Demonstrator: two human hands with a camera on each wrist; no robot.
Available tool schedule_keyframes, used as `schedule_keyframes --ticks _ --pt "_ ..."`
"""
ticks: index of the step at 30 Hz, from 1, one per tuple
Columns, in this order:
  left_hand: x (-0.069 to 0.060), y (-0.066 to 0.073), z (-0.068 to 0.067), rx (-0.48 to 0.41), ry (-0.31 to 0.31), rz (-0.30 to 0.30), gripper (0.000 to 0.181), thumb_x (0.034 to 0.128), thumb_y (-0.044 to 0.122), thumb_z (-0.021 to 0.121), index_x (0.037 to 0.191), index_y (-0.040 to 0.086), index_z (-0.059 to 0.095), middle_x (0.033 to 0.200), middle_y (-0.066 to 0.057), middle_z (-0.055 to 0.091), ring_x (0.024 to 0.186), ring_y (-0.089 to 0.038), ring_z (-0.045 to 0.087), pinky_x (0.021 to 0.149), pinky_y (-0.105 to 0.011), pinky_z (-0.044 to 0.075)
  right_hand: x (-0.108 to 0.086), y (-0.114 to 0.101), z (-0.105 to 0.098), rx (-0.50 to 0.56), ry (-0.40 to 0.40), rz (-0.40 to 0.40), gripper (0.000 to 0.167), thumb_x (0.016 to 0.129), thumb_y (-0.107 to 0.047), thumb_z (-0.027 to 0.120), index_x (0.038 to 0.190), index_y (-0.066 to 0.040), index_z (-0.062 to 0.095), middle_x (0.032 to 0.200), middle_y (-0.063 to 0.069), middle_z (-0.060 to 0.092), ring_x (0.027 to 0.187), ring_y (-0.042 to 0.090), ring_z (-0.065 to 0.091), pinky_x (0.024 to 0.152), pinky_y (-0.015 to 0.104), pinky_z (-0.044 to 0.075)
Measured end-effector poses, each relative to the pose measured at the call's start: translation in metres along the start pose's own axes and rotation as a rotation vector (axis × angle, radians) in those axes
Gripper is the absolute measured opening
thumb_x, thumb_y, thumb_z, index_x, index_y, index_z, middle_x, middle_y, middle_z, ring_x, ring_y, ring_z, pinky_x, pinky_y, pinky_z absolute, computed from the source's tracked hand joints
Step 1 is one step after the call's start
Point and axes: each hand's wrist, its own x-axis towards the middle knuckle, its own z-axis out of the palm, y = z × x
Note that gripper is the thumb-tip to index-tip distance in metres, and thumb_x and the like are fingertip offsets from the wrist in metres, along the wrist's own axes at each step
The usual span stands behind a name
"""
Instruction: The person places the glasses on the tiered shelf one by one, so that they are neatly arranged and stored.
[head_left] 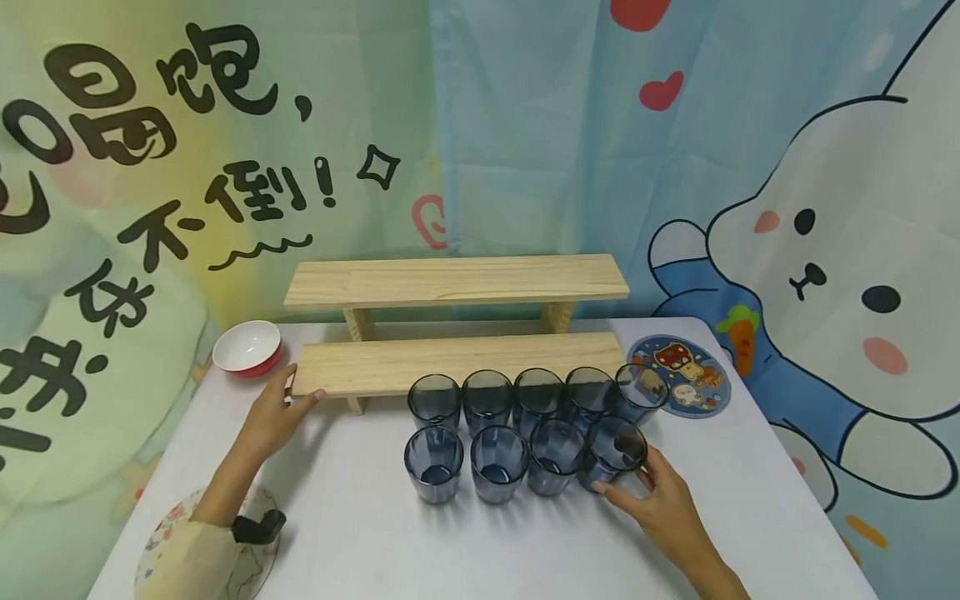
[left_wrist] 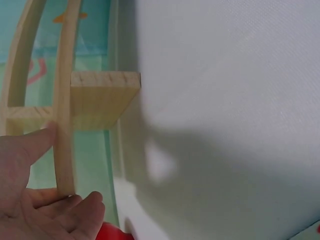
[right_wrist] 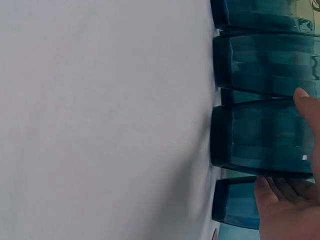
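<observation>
Toward four o'clock: right hand (head_left: pixel 660 510) around the end glass (head_left: pixel 611 454)

From my head view, that glass stands upright at the right end of the front row, the next glass (head_left: pixel 553 460) just beside it at nine o'clock and a back-row glass (head_left: pixel 643 392) close at one. I judge the step to be freeing it: lift straight up before swinging sideways, since rims this near could knock. A light, even squeeze should do. My right grip is only as wide as the glass, thumb at its seven o'clock, fingers bent along its four o'clock side. At eight o'clock the left hand (head_left: pixel 273 417) pinches the left end of the lower board (head_left: pixel 382 365), its gap narrow; I'd use it to steady, without pushing.
</observation>
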Motion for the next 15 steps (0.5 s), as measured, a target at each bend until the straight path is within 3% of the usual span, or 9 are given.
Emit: schedule_keyframes --ticks 15 --pt "0.0000 0.0012 -0.0021 0.041 -0.003 0.003 0.083 0.1084 0.034 0.061 0.161 -0.013 0.018 0.163 -0.041 0.024 0.142 -0.062 0.038 0.113 -0.070 0.038 0.0040 0.0053 0.0110 0.014 0.059 -0.012 0.081 0.084 -0.033 0.092 0.148 -0.001 0.053 0.154 0.023 0.054 0.145 0.039 0.048 0.101 -0.001 0.032"
